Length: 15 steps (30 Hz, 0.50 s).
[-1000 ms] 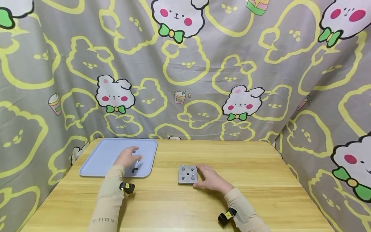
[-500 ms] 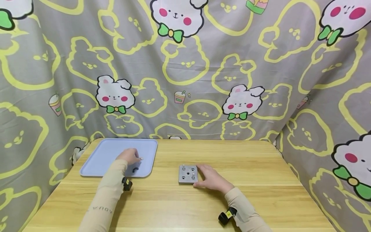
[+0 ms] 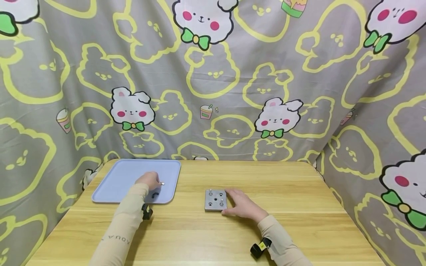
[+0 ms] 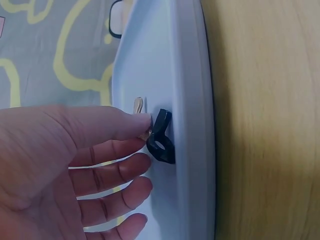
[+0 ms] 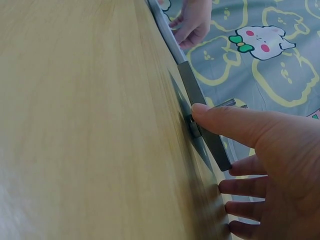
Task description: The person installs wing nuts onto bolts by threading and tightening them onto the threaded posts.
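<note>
On the light blue tray (image 3: 126, 177), my left hand (image 3: 148, 180) pinches a small silvery wing nut (image 4: 138, 105) between thumb and index finger; the fingertips hide much of it. A black wing nut (image 4: 161, 142) lies on the tray just beside those fingertips, near the tray's front rim. At the table's middle sits a square grey metal block (image 3: 215, 205) with several holes and two upright bolts (image 3: 210, 192) in opposite corners. My right hand (image 3: 244, 205) holds the block's right side, thumb at the near edge and fingers toward the far corner.
The tray stands at the back left of the wooden table (image 3: 199, 240), left of the block. A patterned curtain (image 3: 213, 81) hangs behind the table and along both sides. Each wrist wears a small black camera (image 3: 147, 211).
The left hand has lowered onto the tray, and its spread fingers have closed on the silvery wing nut. The right hand and the block have stayed in place.
</note>
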Each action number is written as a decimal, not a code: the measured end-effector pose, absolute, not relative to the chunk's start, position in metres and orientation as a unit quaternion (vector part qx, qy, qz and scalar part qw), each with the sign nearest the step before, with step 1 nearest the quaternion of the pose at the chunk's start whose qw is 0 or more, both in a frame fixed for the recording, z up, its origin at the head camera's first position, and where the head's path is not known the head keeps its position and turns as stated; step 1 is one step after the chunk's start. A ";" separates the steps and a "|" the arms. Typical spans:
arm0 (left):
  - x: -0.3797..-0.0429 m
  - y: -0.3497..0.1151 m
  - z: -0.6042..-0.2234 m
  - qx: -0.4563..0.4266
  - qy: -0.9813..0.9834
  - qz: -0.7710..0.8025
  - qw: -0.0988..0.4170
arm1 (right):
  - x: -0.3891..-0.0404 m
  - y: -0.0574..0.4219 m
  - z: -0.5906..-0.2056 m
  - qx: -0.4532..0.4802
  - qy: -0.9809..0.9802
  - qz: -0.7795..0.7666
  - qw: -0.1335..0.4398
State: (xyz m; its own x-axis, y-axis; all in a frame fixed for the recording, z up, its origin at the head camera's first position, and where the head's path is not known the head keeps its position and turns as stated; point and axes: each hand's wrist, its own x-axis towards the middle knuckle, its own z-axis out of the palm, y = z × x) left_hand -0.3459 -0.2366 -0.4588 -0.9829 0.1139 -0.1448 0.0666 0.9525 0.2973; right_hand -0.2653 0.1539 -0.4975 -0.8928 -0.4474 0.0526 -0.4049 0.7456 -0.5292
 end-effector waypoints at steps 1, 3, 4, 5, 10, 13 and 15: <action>-0.346 -0.237 -0.459 0.043 0.985 0.148 0.082 | -0.265 0.154 -0.498 -0.227 0.934 -0.273 0.041; -0.345 -0.237 -0.459 0.041 0.985 0.148 0.082 | -0.265 0.154 -0.498 -0.225 0.935 -0.272 0.044; -0.344 -0.237 -0.459 0.040 0.985 0.149 0.082 | -0.264 0.154 -0.498 -0.225 0.935 -0.272 0.045; -0.343 -0.238 -0.459 0.039 0.985 0.151 0.081 | -0.264 0.154 -0.498 -0.224 0.935 -0.271 0.047; -0.337 -0.239 -0.451 0.039 0.982 0.176 0.054 | -0.263 0.154 -0.495 -0.223 0.935 -0.271 0.050; -0.333 -0.237 -0.445 0.042 0.978 0.202 0.016 | -0.262 0.153 -0.494 -0.220 0.935 -0.273 0.051; -0.331 -0.236 -0.442 0.045 0.975 0.218 -0.015 | -0.262 0.153 -0.493 -0.218 0.935 -0.274 0.052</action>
State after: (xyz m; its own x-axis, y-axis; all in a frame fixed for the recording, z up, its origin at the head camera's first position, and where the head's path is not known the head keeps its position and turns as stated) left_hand -0.3305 -0.2356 -0.4420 -0.9955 0.0812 0.0481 0.0940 0.9007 0.4241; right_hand -0.2624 0.1533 -0.4934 -0.8992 -0.4369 0.0226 -0.3801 0.7548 -0.5346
